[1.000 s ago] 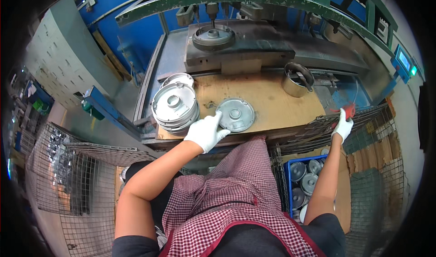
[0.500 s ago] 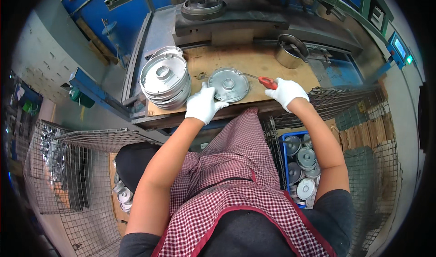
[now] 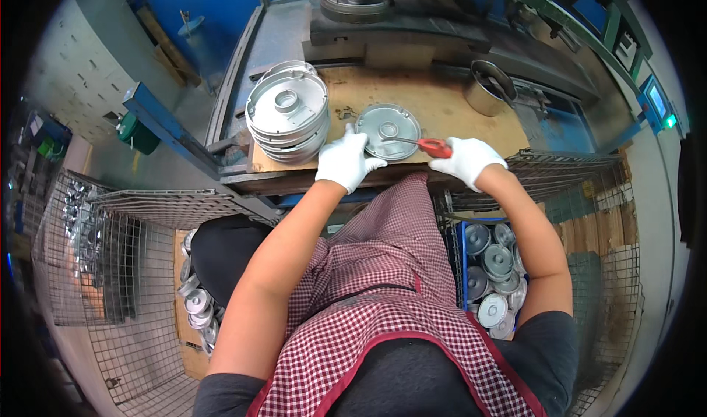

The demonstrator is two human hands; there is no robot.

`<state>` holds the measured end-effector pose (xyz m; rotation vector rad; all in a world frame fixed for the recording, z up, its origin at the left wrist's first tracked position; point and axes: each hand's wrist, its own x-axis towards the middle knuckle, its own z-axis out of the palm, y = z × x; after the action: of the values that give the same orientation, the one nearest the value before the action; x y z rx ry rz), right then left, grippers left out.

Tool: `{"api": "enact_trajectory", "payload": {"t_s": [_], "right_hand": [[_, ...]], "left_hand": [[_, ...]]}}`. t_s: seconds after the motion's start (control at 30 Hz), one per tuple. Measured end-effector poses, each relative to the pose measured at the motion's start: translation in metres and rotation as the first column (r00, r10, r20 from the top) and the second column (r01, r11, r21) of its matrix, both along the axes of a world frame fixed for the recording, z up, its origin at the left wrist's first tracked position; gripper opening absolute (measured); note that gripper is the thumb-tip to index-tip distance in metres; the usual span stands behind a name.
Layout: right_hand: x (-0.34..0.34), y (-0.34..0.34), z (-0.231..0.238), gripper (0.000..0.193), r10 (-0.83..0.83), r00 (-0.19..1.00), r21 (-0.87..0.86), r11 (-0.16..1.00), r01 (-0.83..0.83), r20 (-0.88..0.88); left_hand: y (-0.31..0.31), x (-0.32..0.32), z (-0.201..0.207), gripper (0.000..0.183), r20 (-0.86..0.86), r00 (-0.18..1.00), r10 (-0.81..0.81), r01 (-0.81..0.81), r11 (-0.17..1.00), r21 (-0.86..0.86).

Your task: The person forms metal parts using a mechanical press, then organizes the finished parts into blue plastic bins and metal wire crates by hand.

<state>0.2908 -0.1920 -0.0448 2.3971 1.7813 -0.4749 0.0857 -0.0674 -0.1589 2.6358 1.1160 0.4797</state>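
Note:
A round silver metal cover (image 3: 377,125) with a raised centre ring lies flat on the wooden board. My left hand (image 3: 343,161), in a white glove, grips it by the left rim, thumb near its lower edge. In my gloved right hand (image 3: 471,162) is a red-handled tool (image 3: 434,148) with a thin metal shaft. This shaft reaches leftward over the cover, its tip just below the centre ring. Left of the cover stands a stack of similar metal covers (image 3: 289,119).
A metal can (image 3: 489,93) holding something dark stands at the board's (image 3: 442,97) right. Behind is a machine bed (image 3: 398,38). A blue crate (image 3: 462,270) with round metal parts sits low at right, beside wire mesh cages. More parts (image 3: 197,301) lie low at left.
The tool's tip has moved from the cover's upper right rim to below its centre ring. My left hand keeps its hold on the rim. The whole view has shifted slightly.

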Motion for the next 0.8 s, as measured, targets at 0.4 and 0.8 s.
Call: {"api": "enact_trajectory", "payload": {"t_s": [0.4,0.8], "right_hand": [[0.077,-0.052,0.001,0.056,-0.335,0.924,0.318,0.869,0.379,-0.187],[0.016,-0.015,-0.01,0.053,0.002,1.0,-0.068,0.998,-0.004,-0.027]], "left_hand": [[0.008,0.005,-0.016,0.058,0.043,0.999,-0.009,0.006,0.997,0.082],[0.004,0.009,-0.009,0.053,0.079,0.997,-0.012,0.003,0.994,0.108]]}}
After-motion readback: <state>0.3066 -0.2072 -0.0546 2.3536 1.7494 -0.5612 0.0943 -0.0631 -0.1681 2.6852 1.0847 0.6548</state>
